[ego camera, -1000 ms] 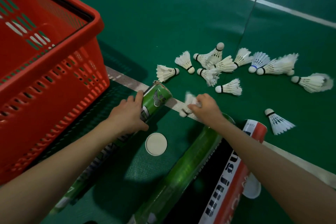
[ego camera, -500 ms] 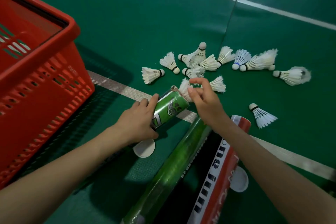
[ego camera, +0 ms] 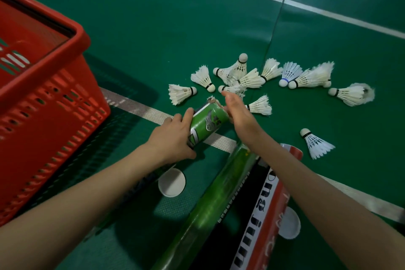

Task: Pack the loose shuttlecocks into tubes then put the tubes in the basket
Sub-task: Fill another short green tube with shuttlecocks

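My left hand [ego camera: 173,138] grips a green shuttlecock tube [ego camera: 206,123] just below its open end, tilting it up off the floor. At the tube's mouth my right hand [ego camera: 237,114] holds a white shuttlecock [ego camera: 211,100]. Only its feather tips show and my fingers there are hidden. Several loose shuttlecocks [ego camera: 249,79] lie in a cluster on the green floor just beyond the tube. One more shuttlecock [ego camera: 315,142] lies apart at the right. The red basket [ego camera: 43,68] stands at the left.
A second green tube [ego camera: 210,204] and a red, black and white tube [ego camera: 263,215] lie under my right forearm. Two white caps [ego camera: 172,182] [ego camera: 289,226] rest on the floor beside them. White court lines cross the green floor.
My right hand picked a shuttlecock off the floor line and brought it to the tube's mouth, where it has sunk mostly inside. My left hand raised the tube's open end.
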`<state>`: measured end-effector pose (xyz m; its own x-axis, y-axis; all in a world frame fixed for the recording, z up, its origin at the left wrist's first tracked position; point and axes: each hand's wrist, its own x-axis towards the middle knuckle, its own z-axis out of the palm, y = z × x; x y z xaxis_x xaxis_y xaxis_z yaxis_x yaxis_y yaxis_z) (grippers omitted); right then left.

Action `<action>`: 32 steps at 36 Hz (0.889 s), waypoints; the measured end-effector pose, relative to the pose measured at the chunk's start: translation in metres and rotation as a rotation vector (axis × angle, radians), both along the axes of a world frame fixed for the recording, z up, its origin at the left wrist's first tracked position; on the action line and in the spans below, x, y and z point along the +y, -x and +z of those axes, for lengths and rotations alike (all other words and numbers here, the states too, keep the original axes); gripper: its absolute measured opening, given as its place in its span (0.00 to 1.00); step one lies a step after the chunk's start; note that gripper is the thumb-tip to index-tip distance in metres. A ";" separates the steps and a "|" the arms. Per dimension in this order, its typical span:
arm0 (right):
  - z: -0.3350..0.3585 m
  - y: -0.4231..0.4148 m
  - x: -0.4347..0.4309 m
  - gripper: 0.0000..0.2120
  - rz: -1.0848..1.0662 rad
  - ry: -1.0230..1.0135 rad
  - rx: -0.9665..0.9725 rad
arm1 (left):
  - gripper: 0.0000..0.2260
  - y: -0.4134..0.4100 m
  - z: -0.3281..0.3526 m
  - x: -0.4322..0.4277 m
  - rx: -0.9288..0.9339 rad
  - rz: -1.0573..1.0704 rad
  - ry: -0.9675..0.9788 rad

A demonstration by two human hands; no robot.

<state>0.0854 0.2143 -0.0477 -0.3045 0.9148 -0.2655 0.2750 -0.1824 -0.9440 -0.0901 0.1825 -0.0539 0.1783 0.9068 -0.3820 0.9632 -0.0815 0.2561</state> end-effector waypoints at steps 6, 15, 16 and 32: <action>-0.023 0.006 0.050 0.16 -0.042 -0.006 -0.280 | 0.48 0.019 -0.009 0.028 0.024 0.114 0.053; -0.047 0.042 0.138 0.33 0.353 -0.355 -0.859 | 0.49 0.039 -0.018 0.041 -0.011 0.174 0.101; -0.047 0.046 0.143 0.36 0.387 -0.354 -0.907 | 0.49 0.042 -0.018 0.041 -0.017 0.178 0.107; -0.052 0.039 0.120 0.12 0.088 -0.459 -0.771 | 0.46 0.044 -0.023 0.029 -0.016 0.178 0.127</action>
